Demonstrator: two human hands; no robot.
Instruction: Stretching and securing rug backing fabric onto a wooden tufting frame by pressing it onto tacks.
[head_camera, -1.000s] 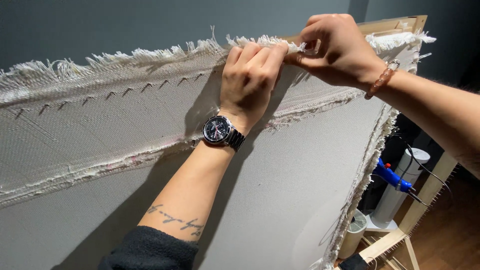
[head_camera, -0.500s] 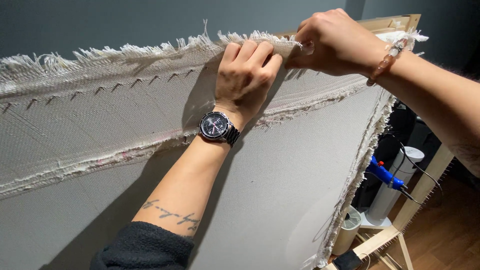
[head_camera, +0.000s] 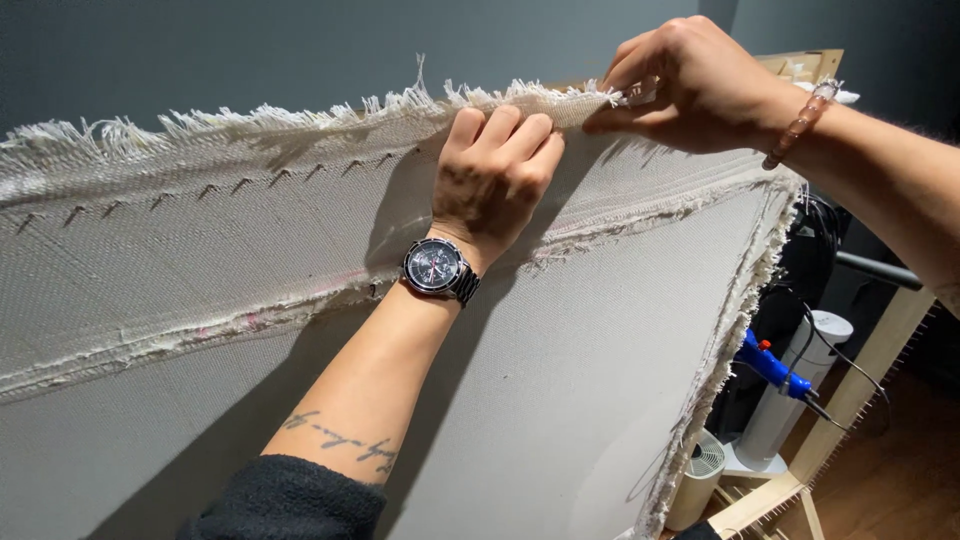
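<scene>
So here's where my hands are on this one. I've got a big raw canvas (head_camera: 560, 400) standing nearly upright in front of me, back side facing me, with the cloth folded over the top edge of its wooden stretcher frame (head_camera: 800, 66). The frayed fringe (head_camera: 300, 118) of the fabric runs along that top edge, and a row of staples (head_camera: 200, 190) sits just below it on the left stretch, so that part looks pinned down already.

My left hand (head_camera: 495, 175) is flat against the folded flap near the top edge, fingers curled over the fringe, pressing the cloth to the bar. I'd say that's there to hold the tension so the fabric doesn't creep back. The wristwatch (head_camera: 437, 268) on that arm faces the camera.

My right hand (head_camera: 690, 85) is up toward the top right corner, thumb and fingertips pinched shut on the frayed edge of the canvas, just beside the left hand's fingertips. Looks like a pull grip, taking up slack where there aren't any staples showing. A beaded bracelet (head_camera: 800, 122) hangs on that wrist.

Off the right edge of the canvas, lower down, there's a blue tool with a cord (head_camera: 772, 365) and a white tower-shaped appliance (head_camera: 790, 400) on the wooden floor (head_camera: 900, 480).
</scene>
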